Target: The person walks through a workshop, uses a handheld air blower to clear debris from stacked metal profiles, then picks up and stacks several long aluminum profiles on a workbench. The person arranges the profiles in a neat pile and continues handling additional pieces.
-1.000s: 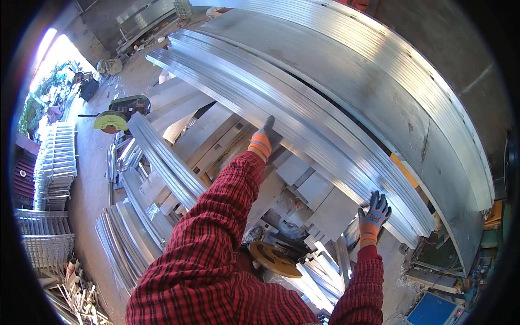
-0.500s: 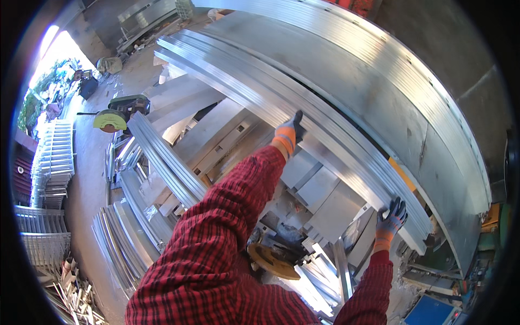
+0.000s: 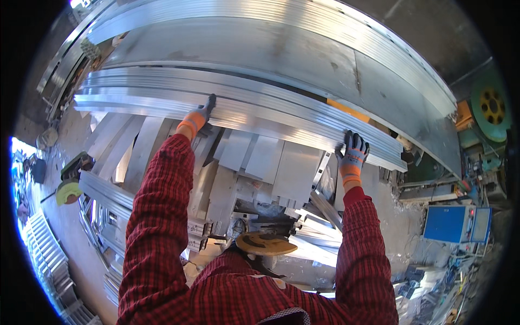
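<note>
- Bars (image 3: 271, 115) of ribbed silvery metal lie side by side across the view, in front of the person; both ends show, but what bears their weight underneath is hidden.
- Left hand (image 3: 198, 115), in a grey and orange glove, is hooked around the near edge of the bars, left of their middle. One dark digit lies on top; the others are partly hidden below the edge, so how hard it grips cannot be told.
- Right hand (image 3: 353, 153), gloved alike, is open over the near edge of the bars, toward their right end, fingers stretched and slightly apart. Its palm faces away and cannot be seen.
- Checked red sleeves (image 3: 154, 216) reach toward the bars from the lower edge, which cuts them off.
- Pale flat panels (image 3: 292, 169) sit on the near side of the bars, between the two arms; shadow and clutter blur the things around them.
- Yellowish round thing (image 3: 266, 244) lies nearer the person than the bars; its kind is hard to make out.
- Wide metal sheet (image 3: 233, 46) stretches beyond the bars, its far side covered by more ribbed metal.
- Blue box (image 3: 445, 223) stands past the right end of the bars, nearer the person.
</note>
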`<state>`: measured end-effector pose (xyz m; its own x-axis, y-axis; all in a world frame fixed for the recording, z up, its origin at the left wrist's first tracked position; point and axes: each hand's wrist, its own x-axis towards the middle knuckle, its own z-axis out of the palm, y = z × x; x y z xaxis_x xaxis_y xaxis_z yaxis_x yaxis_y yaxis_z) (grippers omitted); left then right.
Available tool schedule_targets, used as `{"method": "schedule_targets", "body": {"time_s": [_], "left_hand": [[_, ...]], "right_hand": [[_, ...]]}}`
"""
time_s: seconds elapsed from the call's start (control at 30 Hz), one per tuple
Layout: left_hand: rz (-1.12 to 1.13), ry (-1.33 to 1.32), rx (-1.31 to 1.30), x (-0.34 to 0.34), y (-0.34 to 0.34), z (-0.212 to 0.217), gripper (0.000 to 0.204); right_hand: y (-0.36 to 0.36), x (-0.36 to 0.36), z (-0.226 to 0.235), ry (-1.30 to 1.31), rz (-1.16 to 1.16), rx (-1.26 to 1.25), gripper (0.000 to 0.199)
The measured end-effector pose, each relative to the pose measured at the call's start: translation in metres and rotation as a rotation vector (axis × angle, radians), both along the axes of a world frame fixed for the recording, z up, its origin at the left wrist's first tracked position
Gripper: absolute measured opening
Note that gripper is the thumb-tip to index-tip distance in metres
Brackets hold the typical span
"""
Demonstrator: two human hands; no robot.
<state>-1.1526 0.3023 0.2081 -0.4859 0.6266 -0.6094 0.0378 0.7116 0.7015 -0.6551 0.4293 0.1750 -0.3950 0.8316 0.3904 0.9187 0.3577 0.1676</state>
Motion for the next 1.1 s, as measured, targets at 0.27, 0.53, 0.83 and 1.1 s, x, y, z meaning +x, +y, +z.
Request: {"method": "schedule_targets", "body": {"time_s": [0.27,0.53,0.83,1.1], "left_hand": [[0.029,-0.142,0.075,-0.019,0.016,-0.044,0.081],[0.035,-0.166,0.085,-0.009,0.016,-0.042,0.077],[-0.091,-0.656,0.115,-0.060,0.015,-0.073,0.064],[0.016,-0.479,0.091,-0.028,0.012,-0.052,0.068]], "right_hand": [[0.001,0.002,0.002,0.178,0.048,-0.004,0.066],[-0.021,-0.009,0.004,0.134,-0.047,-0.090,0.078],[-0.054,-0.013,0.002,0.386,0.014,-0.088,0.071],[-0.167,0.030,-0.043,0.541,-0.103,-0.114,0.061]]}}
